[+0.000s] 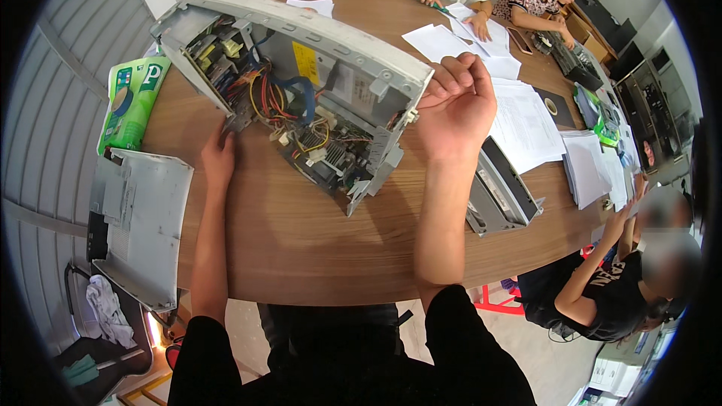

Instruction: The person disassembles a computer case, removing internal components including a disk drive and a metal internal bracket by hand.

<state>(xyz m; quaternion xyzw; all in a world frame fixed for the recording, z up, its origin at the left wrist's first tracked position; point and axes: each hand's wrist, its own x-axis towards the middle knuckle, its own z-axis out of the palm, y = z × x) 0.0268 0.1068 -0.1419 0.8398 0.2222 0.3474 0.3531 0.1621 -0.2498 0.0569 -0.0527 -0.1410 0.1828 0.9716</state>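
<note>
Opened desktop computer case (282, 64), tilted lengthwise
Over the wooden surface (316, 256), long axis sloping down rightward: right hand (457, 105) curled at its right end, left hand (218, 152) at its lower-left corner; whether either pinches, I cannot tell.

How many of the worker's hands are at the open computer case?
2 at the computer case: left hand at its lower left, right hand at its right end. Neither is wholly hidden.

workroom, wooden table (323, 271), papers (519, 116), computer case (353, 90)
</note>
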